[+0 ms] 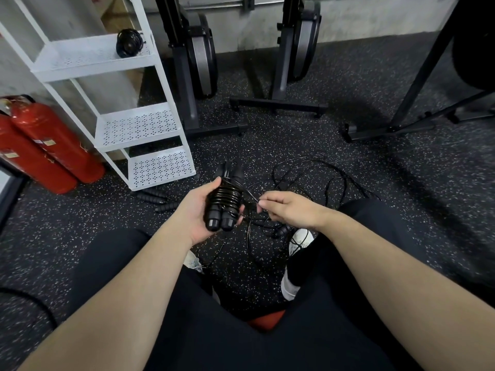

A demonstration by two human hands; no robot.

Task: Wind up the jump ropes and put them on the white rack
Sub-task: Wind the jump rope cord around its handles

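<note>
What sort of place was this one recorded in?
Most likely a gym: speckled rubber floor, two upright exercise machines against the wall, and jump ropes loose on the floor.

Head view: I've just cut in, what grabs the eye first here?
At centre, the left hand grips a pair of handles wound with black cord while the right hand pinches the loose cord. A tangle of rope sprawls on the floor beyond. On the left stands the white rack, one coiled rope already on its top shelf.
</note>
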